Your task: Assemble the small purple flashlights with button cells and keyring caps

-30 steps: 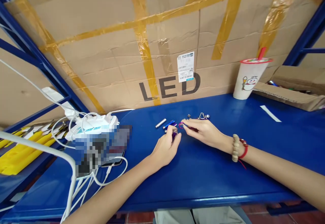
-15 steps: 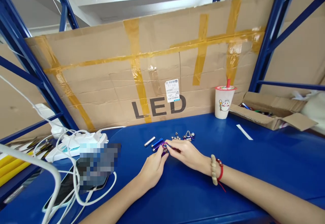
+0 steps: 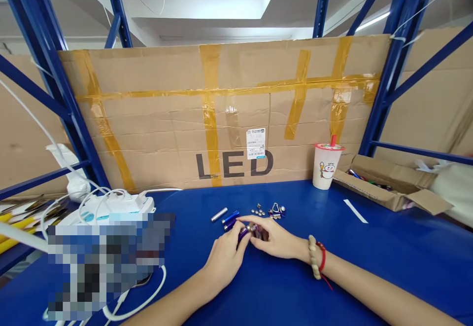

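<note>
My left hand (image 3: pixel 226 257) pinches a small purple metal tube (image 3: pixel 243 233) between thumb and fingers. Fingers curled, my right hand (image 3: pixel 275 237) meets it at the tube's silver end (image 3: pixel 253 228), where small shiny parts show partly under the fingers. Just beyond my left fingertips lie a silver tube (image 3: pixel 219 214) and a blue tube (image 3: pixel 231 217), with another dark purple tube partly hidden by my fingers. Behind my right hand are several small round silver pieces (image 3: pixel 257 212) and a little heap of metal clips and caps (image 3: pixel 277 210).
A white paper cup (image 3: pixel 326 168) with a red straw stands at the back right, beside an open cardboard box (image 3: pixel 384 193). A white strip (image 3: pixel 355 211) lies on the blue tabletop (image 3: pixel 310 296). White cables (image 3: pixel 162 281) and a power strip (image 3: pixel 111 206) crowd the left.
The camera view has tilted up slightly. Both hands stay together; the purple tube's silver end now shows between them, and my right fingers have curled further over it.
</note>
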{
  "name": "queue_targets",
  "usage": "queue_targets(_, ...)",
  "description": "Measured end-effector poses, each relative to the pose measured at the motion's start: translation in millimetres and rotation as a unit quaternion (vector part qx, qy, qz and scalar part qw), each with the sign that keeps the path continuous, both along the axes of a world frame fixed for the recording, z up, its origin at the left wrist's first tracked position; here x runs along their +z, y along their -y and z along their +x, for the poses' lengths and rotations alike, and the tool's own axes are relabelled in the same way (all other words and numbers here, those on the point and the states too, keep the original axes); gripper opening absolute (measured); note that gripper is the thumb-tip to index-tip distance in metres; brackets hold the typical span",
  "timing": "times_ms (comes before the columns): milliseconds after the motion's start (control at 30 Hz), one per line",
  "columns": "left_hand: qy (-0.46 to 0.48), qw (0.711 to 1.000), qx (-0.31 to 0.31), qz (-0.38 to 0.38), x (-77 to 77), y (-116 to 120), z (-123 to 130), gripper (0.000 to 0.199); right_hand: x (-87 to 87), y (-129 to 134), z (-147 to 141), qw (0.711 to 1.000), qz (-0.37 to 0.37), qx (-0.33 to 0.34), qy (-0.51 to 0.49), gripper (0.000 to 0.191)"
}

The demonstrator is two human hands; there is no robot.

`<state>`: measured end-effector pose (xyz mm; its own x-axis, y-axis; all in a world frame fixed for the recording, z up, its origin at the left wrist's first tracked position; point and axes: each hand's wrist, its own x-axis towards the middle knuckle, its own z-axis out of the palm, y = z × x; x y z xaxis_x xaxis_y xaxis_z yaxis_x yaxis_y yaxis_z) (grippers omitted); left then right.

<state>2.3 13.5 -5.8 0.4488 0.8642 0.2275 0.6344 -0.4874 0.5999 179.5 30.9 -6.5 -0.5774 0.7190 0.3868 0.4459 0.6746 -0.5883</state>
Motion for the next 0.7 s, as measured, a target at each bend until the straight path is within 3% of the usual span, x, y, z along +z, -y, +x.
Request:
queue_targets(167, 0.004, 1.000, 0.008, 0.015, -0.2, -0.9, -3.4, 0.017, -4.0, -8.7, -7.4, 0.998, -0.057, 0.022, -0.017, 0.033)
queue_targets(367, 0.024, 0.999, 0.002, 0.020, -4.4, -3.0, -6.2, 0.016, -6.1, -17.0, -5.1, 0.994, -0.088, -0.019, -0.060, 0.030)
queue_targets(567, 0.040, 0.999, 0.006, 0.022, -0.4, -6.0, -7.4, 0.016, -8.6, -22.4, 6.3, 0.975, -0.165, -0.056, -0.137, 0.049)
queue_targets(700, 0.041, 0.999, 0.016, 0.023, 0.3, -9.4, -6.7, 0.018, -9.9, -28.5, 11.2, 0.963, -0.215, -0.045, -0.156, 0.053)
